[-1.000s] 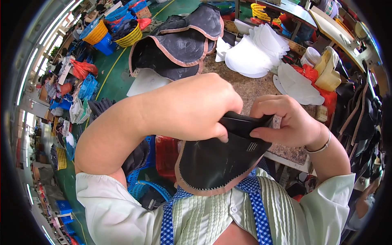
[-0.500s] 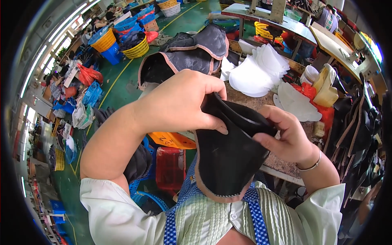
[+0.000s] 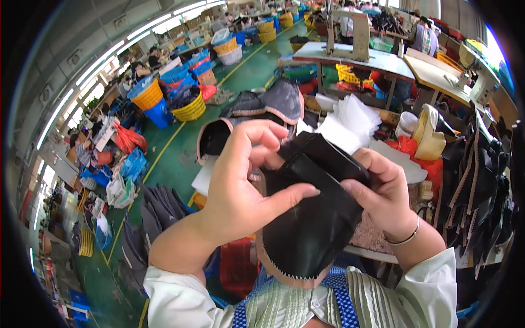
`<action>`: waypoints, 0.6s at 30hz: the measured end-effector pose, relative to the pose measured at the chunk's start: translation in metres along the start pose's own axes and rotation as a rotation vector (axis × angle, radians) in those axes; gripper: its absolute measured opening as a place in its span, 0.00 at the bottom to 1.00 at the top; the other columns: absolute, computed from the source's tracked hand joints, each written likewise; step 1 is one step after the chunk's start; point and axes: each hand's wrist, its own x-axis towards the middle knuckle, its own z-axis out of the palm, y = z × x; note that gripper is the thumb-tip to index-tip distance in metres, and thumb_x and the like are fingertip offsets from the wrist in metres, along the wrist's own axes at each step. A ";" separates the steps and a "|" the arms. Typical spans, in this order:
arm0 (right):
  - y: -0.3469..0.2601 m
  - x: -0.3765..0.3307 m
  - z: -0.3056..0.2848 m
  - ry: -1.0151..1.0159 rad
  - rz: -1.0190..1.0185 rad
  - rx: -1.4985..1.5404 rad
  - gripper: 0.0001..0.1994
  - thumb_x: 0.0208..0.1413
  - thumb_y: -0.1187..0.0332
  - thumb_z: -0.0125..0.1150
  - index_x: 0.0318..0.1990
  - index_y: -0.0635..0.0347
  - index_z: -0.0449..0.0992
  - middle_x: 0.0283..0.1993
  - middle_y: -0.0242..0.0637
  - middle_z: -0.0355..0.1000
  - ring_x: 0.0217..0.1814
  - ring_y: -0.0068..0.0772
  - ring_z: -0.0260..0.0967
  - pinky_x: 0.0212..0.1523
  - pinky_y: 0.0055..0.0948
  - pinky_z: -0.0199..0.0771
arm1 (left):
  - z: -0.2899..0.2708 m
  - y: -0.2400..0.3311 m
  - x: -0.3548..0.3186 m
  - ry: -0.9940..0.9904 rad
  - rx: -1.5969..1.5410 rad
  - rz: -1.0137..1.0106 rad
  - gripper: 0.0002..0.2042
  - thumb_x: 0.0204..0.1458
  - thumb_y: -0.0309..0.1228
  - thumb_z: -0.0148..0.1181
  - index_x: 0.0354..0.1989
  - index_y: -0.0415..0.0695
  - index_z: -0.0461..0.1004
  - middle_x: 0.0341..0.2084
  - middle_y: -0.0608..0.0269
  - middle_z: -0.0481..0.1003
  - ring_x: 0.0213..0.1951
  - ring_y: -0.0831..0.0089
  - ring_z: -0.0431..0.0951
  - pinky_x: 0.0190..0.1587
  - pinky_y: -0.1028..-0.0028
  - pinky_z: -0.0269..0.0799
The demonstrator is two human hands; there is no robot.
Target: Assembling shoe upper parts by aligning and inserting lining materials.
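Note:
A folded black leather shoe upper (image 3: 306, 235) with a zigzag-cut, pinkish-tan lower edge hangs in front of my chest. My right hand (image 3: 389, 197) pinches its upper right side, thumb in front and fingers behind. My left hand (image 3: 235, 188) is at its left side with fingers apart; the thumb reaches across the leather's front, and I cannot tell if it presses on it. Beyond my hands, similar black uppers (image 3: 279, 101) with tan edges lie on the workbench (image 3: 377, 235). White rounded sheets (image 3: 355, 123) are stacked to their right.
Many black pieces with tan edges hang at the right (image 3: 473, 180). A white tub (image 3: 407, 124) and a yellowish cut-open container (image 3: 429, 134) stand near a red bag (image 3: 429, 169). Dark pieces (image 3: 161, 210) are piled at my left. A yellow basket (image 3: 188, 109) is on the green floor.
My left hand has loosened from the upper's top edge and spread its fingers. My right hand keeps its pinch. The view has tilted up, showing more of the room.

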 end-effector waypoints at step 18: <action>-0.011 0.002 -0.003 0.063 0.100 0.287 0.09 0.54 0.80 0.64 0.38 0.62 0.69 0.35 0.26 0.67 0.37 0.13 0.64 0.40 0.16 0.66 | -0.001 0.016 0.008 -0.251 0.146 0.178 0.10 0.45 0.25 0.70 0.26 0.35 0.73 0.42 0.48 0.72 0.35 0.63 0.77 0.42 0.71 0.72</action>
